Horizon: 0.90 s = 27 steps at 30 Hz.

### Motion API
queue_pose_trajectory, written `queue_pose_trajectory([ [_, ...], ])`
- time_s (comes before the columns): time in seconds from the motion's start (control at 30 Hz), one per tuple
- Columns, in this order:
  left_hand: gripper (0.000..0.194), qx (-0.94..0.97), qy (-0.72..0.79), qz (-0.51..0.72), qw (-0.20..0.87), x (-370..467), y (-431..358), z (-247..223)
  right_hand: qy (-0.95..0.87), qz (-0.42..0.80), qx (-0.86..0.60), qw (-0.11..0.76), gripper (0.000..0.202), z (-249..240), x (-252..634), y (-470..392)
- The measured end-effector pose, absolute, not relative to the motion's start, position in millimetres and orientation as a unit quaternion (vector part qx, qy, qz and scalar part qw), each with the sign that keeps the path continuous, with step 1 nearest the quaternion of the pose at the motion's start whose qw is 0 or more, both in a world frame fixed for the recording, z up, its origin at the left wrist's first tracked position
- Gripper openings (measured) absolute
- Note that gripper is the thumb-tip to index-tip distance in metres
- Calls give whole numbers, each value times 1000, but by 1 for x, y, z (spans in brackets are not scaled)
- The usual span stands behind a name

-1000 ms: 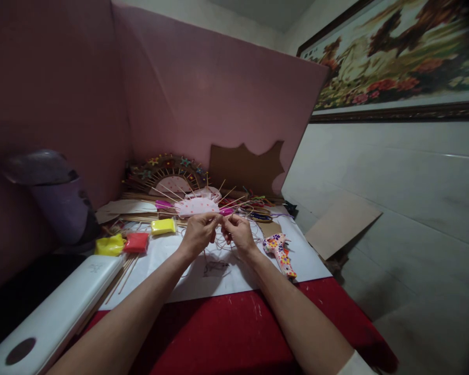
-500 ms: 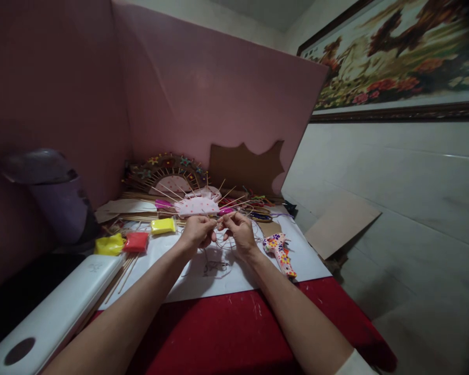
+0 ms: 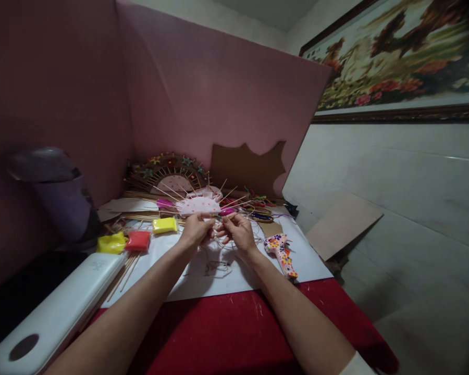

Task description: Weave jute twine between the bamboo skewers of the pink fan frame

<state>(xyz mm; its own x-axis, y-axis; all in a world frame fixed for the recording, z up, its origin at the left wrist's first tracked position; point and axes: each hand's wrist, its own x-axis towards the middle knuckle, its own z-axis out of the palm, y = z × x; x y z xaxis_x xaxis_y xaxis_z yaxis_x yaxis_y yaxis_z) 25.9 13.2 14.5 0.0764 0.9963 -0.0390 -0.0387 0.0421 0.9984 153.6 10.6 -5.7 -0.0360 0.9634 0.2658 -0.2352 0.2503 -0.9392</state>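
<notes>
Wanting loose cord (image 3: pixel 223 246) untangled, I log: left hand (image 3: pixel 197 230), ten o'clock; right hand (image 3: pixel 239 232), two o'clock; pinches narrow, contents unclear.

This looks like a craft corner, perhaps in a home. A framed picture (image 3: pixel 398 67) hangs on the tiled wall (image 3: pixel 426 208) at upper right; pink panels (image 3: pixel 219 94) stand at the left and back. At lower centre, red cloth (image 3: pixel 219 333) and a white sheet (image 3: pixel 156 268) lie under a floral glue gun (image 3: pixel 281 252), thin sticks (image 3: pixel 128 273), bright packets (image 3: pixel 164 225) and a spotted pad (image 3: pixel 199 206) with sticks fanning out.
</notes>
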Motion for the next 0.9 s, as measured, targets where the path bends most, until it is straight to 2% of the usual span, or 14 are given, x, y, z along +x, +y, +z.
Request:
queue_pose_trajectory([
  [0.17, 19, 614, 436, 505, 423, 27, 19, 9, -496, 483, -400, 601, 44, -5, 156, 12],
  [0.33, 16, 653, 435, 487, 384, 28, 20, 6, -494, 483, -405, 599, 45, -4, 158, 15],
  [0.77, 21, 527, 383, 431, 624, 24, 9, 18, -516, 470, -399, 595, 40, -4, 158, 14],
  [0.9, 19, 518, 380, 448, 621, 24, 11, 15, -522, 466, -393, 596, 39, -4, 156, 14],
])
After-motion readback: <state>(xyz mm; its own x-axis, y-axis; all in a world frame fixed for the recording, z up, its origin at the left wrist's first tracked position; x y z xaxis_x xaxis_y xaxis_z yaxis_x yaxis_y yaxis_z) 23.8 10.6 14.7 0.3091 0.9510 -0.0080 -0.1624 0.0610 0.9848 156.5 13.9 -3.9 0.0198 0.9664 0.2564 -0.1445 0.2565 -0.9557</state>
